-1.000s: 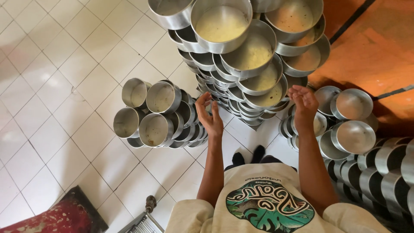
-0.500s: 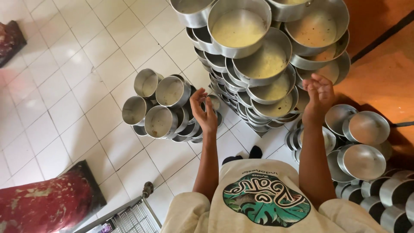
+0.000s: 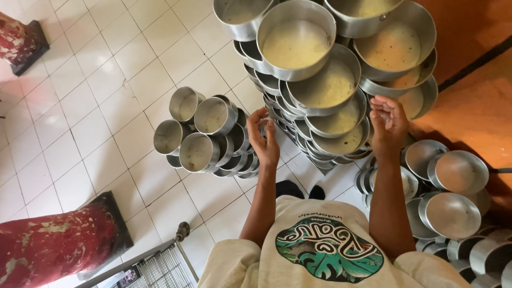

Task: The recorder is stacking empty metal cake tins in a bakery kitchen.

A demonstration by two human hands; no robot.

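Both open hands flank the tall pan stack [image 3: 330, 96], smaller pans [image 3: 205, 133] beside.

Tall stacked aluminium pots [image 3: 325, 90], leaning

This looks like a catering kitchen or cookware storeroom. Tall leaning stacks of round, dented aluminium pots [image 3: 320, 90] rise from a white tiled floor [image 3: 80, 106], with more stacks of small aluminium pans [image 3: 205, 136] and round aluminium lids [image 3: 450, 186] beside them, a white wire rack [image 3: 154, 269] nearby.
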